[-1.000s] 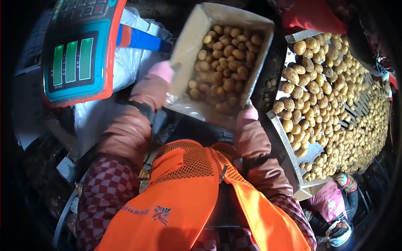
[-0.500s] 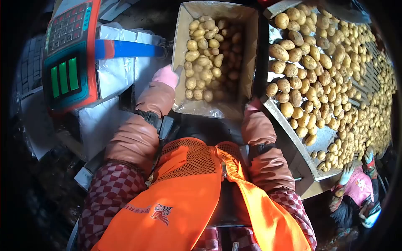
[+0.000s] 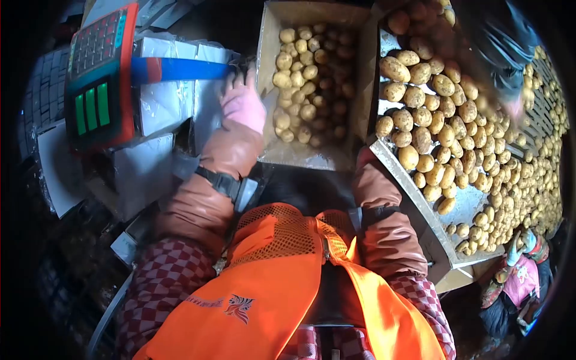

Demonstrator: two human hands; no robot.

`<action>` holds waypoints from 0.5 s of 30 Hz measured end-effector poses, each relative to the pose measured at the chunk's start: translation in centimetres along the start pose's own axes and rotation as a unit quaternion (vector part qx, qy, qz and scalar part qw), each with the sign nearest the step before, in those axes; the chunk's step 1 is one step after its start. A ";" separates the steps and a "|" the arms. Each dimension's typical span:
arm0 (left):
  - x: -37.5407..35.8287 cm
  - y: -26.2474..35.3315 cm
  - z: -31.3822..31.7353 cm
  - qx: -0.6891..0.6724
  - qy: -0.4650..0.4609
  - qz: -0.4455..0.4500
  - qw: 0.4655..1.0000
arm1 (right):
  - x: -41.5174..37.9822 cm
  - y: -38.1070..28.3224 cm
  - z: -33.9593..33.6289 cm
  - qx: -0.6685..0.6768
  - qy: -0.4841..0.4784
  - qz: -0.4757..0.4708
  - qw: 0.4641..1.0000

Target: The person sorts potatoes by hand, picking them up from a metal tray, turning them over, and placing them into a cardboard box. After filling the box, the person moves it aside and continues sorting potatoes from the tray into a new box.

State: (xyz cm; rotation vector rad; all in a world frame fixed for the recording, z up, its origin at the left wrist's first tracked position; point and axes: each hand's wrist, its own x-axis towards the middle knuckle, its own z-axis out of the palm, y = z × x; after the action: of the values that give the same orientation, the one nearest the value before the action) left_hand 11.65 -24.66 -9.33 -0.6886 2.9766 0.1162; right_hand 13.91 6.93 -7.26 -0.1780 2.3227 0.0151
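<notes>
In front of me stands an open cardboard box (image 3: 363,84), lined with clear plastic. Potatoes (image 3: 297,78) cover its bottom, the right-hand ones in shadow. My left hand (image 3: 243,103), in a pink glove, lies along the outside of the box's left wall with its fingers stretched forward and apart. At the front right corner, close to the box and the potato table, my right hand (image 3: 365,157) sits in dark shade. Its fingers are hidden.
A scale display (image 3: 96,111) on a blue post stands at left, beside white plastic-wrapped boxes (image 3: 161,93). The sorting table (image 3: 414,207), loaded with potatoes, is at right. A co-worker's blurred dark sleeve (image 3: 501,48) reaches over it; another person (image 3: 519,279) is at lower right.
My left hand has slid forward along the box and its fingers now show. The box sits slightly farther right, its potatoes shifted. A co-worker's arm has come in over the table.
</notes>
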 end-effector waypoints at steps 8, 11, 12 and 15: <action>9.2 8.3 11.7 -0.104 0.056 0.007 0.993 | 0.7 0.2 -0.3 -0.035 0.044 -0.021 0.998; 5.6 12.2 15.6 -0.013 -0.038 -0.076 0.996 | 1.1 1.0 2.0 -0.053 0.072 -0.023 0.996; 4.2 13.0 17.3 -0.008 -0.060 -0.102 0.993 | 1.0 1.6 2.9 -0.057 0.122 -0.070 0.988; -1.7 11.2 23.3 0.225 -0.108 -0.101 0.963 | 0.9 1.1 1.3 -0.067 0.145 -0.114 0.980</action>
State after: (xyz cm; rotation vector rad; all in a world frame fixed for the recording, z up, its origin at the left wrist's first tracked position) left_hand 9.70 -11.73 -31.74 -0.8408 2.5657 -0.4545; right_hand 14.08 7.96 -8.88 -0.5467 2.5782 0.0325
